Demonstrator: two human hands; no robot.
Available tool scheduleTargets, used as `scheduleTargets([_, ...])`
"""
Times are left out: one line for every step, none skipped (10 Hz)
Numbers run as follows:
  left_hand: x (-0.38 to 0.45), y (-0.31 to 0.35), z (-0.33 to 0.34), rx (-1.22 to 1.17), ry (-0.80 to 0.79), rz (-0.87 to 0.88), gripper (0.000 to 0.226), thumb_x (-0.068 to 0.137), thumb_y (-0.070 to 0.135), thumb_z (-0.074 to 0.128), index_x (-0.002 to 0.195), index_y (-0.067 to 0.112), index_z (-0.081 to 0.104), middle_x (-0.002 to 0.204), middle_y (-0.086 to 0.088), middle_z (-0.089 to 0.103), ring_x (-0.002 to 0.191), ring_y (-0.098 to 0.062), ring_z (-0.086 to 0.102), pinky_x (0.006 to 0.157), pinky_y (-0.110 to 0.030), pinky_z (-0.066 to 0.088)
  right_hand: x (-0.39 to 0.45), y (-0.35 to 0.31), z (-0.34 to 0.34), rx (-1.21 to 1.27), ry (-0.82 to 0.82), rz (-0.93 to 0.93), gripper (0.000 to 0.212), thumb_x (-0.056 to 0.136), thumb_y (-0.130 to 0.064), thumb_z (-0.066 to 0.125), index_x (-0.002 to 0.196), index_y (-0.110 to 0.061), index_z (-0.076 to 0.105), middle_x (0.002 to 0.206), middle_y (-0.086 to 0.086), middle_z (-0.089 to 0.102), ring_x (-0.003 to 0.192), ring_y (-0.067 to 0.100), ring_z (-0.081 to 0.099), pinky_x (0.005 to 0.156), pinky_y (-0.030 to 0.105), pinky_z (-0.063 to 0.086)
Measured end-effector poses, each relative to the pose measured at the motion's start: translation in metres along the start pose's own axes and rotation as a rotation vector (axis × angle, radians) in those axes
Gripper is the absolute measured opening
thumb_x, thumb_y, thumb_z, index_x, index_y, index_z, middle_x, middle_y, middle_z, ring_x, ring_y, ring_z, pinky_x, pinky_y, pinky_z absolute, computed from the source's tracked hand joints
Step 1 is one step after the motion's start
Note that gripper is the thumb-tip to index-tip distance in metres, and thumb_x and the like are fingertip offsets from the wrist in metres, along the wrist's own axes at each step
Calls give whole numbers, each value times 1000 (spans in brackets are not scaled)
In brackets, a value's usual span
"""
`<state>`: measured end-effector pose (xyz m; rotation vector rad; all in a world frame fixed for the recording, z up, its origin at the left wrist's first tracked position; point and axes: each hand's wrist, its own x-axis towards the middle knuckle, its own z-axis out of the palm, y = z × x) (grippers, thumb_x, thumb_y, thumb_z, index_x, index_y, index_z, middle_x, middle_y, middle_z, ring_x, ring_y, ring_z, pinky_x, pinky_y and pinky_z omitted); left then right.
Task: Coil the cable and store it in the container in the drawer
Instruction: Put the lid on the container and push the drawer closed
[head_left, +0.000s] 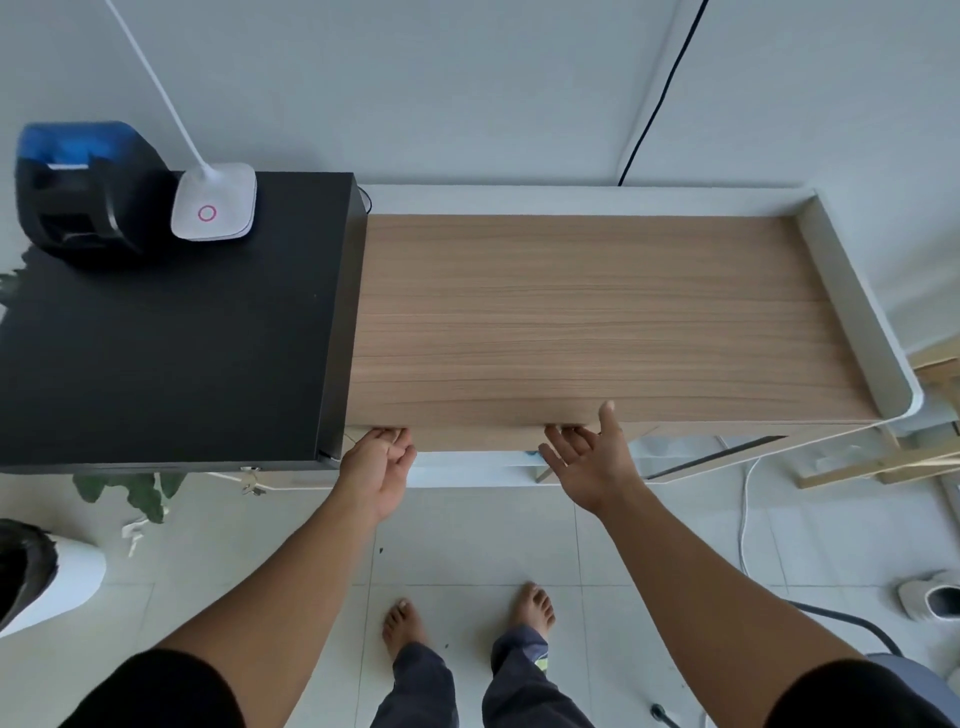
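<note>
Item: wooden worktop (597, 312), light grain, white raised rim at back and right side; taken as the landmark.

Hands: left hand (378, 465) and right hand (587, 457) both at the worktop's front edge, palms up, fingers hooked under the lip; the right thumb rests on top. Neither holds any object.

Step in hand, as judged: working the drawer (467, 439) under the front edge, either pulling it out or pushing it shut; the view does not settle which. A pale strip below the edge suggests it stands slightly out.

Task's thing: no coiled cable or container is visible; if stored, both lie hidden beneath the worktop. Its look cannot be told. A black wire (660, 98) runs down the wall behind the worktop; a white one (745, 514) trails on the floor to its right. Whether either is the cable is unclear.

Next move calls for: an even two-handed draw along the runners.

Left of the worktop: black cabinet (166, 338) bearing a white lamp base (214, 203).
</note>
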<state>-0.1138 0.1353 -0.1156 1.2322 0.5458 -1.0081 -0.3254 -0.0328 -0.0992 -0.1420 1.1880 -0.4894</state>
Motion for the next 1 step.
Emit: scheduleTargets([-4, 0, 0, 168, 6, 14, 52, 97, -17, 38, 143, 1, 49, 137, -11, 59, 131, -26, 55, 109, -37, 43, -6, -2, 5, -185, 23, 1, 69, 98, -61, 55, 139, -6, 52, 143, 6, 59, 122, 28, 66, 94, 49, 54])
